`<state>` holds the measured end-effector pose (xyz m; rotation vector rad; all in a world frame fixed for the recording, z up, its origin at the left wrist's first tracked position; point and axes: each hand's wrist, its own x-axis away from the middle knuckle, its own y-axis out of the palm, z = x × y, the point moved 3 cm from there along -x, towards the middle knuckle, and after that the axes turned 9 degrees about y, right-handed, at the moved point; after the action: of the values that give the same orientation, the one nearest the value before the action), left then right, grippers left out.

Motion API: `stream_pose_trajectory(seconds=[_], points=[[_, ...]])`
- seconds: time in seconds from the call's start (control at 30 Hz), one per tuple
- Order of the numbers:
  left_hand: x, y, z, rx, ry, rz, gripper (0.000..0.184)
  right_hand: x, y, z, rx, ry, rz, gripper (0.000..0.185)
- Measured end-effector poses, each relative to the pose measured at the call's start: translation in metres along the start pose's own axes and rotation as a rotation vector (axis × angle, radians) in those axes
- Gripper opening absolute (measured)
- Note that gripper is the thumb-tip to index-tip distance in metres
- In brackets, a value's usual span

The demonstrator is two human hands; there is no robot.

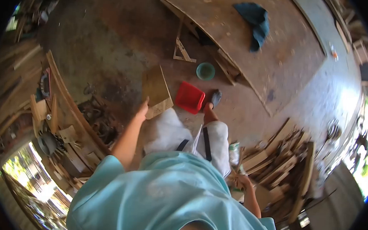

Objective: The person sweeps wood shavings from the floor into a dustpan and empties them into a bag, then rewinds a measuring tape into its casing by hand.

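Note:
My left hand (142, 110) is closed on the near edge of a flat-sided, box-like wooden piece (155, 87), with the thumb showing on top. One broad face of the piece is darker, and a narrower face towards me is pale. My right hand (243, 182) hangs low at my right side, by a heap of wood offcuts (276, 163). Its fingers are small and blurred, so whether it holds anything is unclear. Just above it stands a clear jar or bottle (234, 153) with a greenish top.
A red plastic basin (189, 97) and a green bowl (205, 71) lie on the floor ahead, beside my foot (215, 99). Beyond them is a large low board or tabletop (288, 66) with a dark blue cloth (257, 24). Long planks (73, 95) and tools clutter the left.

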<state>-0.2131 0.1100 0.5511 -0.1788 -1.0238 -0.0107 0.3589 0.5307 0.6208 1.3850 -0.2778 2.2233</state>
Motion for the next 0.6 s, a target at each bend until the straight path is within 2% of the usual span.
stream_pose_trajectory(seconds=[0.03,0.1,0.17,0.23,0.3,0.37,0.43,0.47,0.5,0.57,0.6], points=[[-0.007,0.003,0.03,-0.158,0.157,0.076,0.069,0.033,0.004,-0.035,0.21,-0.025,0.067,0.023],[-0.023,0.007,0.086,-0.422,0.22,0.195,0.074,0.06,0.003,-0.092,0.32,0.014,0.104,0.023],[-0.083,0.003,0.116,-0.571,0.284,0.222,0.076,0.076,0.016,-0.147,0.396,0.027,0.137,0.023],[-0.141,0.008,0.162,-0.704,0.247,0.189,0.074,0.079,0.042,-0.199,0.43,0.011,0.209,0.024],[-0.2,0.023,0.222,-0.734,0.4,0.092,0.071,0.074,0.078,-0.255,0.45,-0.039,0.313,0.024],[-0.311,0.026,0.249,-0.71,0.696,0.125,0.072,0.066,0.124,-0.317,0.472,-0.083,0.423,0.024],[-0.419,0.039,0.291,-0.97,0.764,0.097,0.073,0.059,0.17,-0.383,0.482,-0.102,0.523,0.024],[-0.476,0.049,0.304,-0.991,0.859,0.106,0.081,0.059,0.193,-0.412,0.479,-0.1,0.571,0.024],[-0.519,0.062,0.321,-1.052,1.04,0.193,0.07,0.061,0.214,-0.443,0.476,-0.1,0.618,0.024],[-0.605,0.085,0.358,-1.106,1.011,-0.011,0.062,0.062,0.252,-0.5,0.475,-0.094,0.691,0.024],[-0.643,0.095,0.372,-1.211,1.109,0.085,0.063,0.06,0.269,-0.527,0.48,-0.092,0.715,0.025]])
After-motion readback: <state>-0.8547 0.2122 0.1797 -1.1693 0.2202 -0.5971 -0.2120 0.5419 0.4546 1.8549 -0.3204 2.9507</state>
